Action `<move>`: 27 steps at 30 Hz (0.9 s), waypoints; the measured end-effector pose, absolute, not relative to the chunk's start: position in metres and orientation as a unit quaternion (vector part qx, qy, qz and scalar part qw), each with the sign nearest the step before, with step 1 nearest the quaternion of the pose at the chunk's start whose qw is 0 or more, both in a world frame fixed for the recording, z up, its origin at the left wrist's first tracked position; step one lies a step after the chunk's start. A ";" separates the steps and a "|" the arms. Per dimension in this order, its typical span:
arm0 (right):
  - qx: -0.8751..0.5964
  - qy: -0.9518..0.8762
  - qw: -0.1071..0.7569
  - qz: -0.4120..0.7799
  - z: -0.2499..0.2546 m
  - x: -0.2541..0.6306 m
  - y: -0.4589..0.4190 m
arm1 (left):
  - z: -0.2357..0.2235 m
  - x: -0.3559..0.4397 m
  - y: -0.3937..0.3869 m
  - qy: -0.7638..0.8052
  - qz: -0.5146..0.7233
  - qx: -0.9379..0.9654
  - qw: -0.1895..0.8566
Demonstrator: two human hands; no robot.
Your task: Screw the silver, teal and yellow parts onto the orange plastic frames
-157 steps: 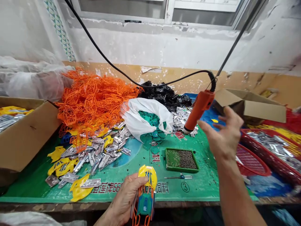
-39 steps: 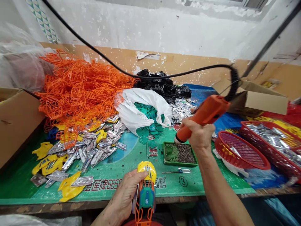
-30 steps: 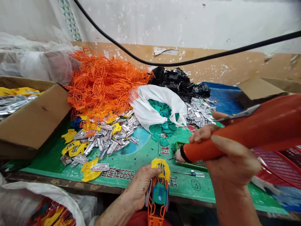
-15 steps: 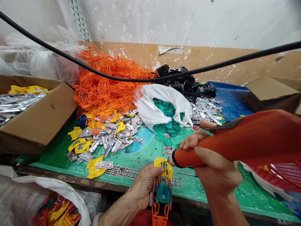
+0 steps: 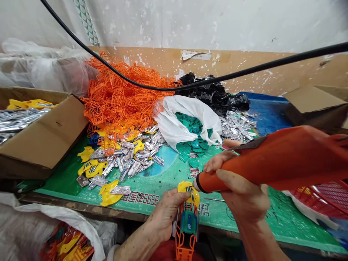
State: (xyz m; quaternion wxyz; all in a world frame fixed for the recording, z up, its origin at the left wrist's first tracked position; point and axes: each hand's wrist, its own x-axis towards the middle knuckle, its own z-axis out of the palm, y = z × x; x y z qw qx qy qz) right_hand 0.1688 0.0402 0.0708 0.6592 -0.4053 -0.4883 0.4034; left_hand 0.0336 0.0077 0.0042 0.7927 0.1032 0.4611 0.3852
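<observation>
You are gripping the orange corded hand tool (image 5: 261,163) in your right hand (image 5: 241,195), its fingers wrapped closed around the barrel, and you are bringing its narrow tip (image 5: 196,185) right up to the yellow nose (image 5: 189,190) of the molded plastic piece (image 5: 186,221). Your left hand (image 5: 165,215) is holding that piece just past the front edge of the bench (image 5: 282,221), with its fingers curled tightly around the nose's lower side; you can't tell from this view whether the tip is touching the plastic. The main risk, as I judge it, is a slip: the tip is working very close to your left fingers, so any sudden push or twist could send it into them. The black cable (image 5: 217,81) crossing above the bench could also tug the tool off line if it snags or pulls taut. If your left grip loosens, the long orange lattice (image 5: 182,246) hanging below your hand could swing the piece down off the bench, where the open white sack (image 5: 54,217) sits at lower left.
</observation>
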 end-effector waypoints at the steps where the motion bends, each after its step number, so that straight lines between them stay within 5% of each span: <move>1: -0.405 -0.491 0.657 0.404 0.070 0.169 0.040 | 0.003 0.034 0.008 0.462 0.386 0.108 0.791; 18: -0.352 -0.503 0.653 0.444 0.055 0.159 0.035 | -0.004 0.034 0.001 0.480 0.421 0.156 0.753; 27: -0.330 -0.458 0.722 0.401 0.091 0.177 0.042 | -0.002 0.024 0.003 0.439 0.407 0.179 0.781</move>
